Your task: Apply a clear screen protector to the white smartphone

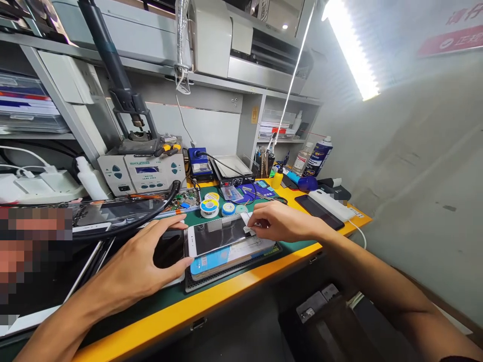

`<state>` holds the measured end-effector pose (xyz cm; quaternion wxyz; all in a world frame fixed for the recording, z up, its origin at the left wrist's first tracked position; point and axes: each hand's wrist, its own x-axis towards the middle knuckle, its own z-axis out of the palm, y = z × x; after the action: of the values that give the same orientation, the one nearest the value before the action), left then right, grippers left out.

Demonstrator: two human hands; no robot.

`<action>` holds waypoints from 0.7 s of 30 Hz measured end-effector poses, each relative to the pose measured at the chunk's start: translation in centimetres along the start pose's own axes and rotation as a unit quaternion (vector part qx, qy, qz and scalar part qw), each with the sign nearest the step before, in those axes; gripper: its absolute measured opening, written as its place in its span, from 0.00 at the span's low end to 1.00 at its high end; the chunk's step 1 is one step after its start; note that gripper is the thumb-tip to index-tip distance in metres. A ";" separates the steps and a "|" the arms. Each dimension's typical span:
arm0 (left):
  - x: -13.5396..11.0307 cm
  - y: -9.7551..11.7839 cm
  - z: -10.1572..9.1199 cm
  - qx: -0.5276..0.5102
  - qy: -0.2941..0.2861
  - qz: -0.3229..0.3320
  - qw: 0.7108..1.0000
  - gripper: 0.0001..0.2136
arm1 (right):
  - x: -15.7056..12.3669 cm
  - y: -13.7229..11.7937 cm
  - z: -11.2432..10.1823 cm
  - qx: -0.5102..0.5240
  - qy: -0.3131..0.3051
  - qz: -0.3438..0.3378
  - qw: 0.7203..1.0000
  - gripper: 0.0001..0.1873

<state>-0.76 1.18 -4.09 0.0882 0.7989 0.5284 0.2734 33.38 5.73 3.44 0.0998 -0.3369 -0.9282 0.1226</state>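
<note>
A white-framed smartphone (pixel 221 235) with a dark screen lies face up on a blue-and-white box or booklet (pixel 215 260). Beneath that is a black perforated mat (pixel 226 278). My left hand (pixel 132 264) spans the phone's left end, thumb at its near corner and fingertips at the far corner, apparently steadying it. At the opposite end my right hand (pixel 279 220) pinches a small white wipe (pixel 249 230) against the screen. The curled fingers hide part of the wipe and the phone's right end.
Behind the phone stand solder spools (pixel 209 208) and a circuit board (pixel 184 199). A hot-air station (pixel 141 173) is at the back left, its black hose (pixel 151 218) crossing near my left hand. A dark phone (pixel 319 212) and white power strip (pixel 332 205) lie right.
</note>
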 end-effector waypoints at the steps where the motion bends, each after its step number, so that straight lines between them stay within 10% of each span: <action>1: 0.0 -0.1 0.1 -0.001 0.002 0.002 1.000 0.37 | -0.2 -0.1 0.0 0.004 -0.002 0.000 1.000 0.10; 21: 0.4 1.6 -0.8 -0.038 -0.017 -0.017 0.999 0.39 | 0.0 -1.9 0.6 -0.008 -0.013 -0.019 1.000 0.10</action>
<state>0.18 0.73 -2.66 0.1323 0.7901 0.5299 0.2783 32.09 4.17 3.39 0.0870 -0.3181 -0.9367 0.1173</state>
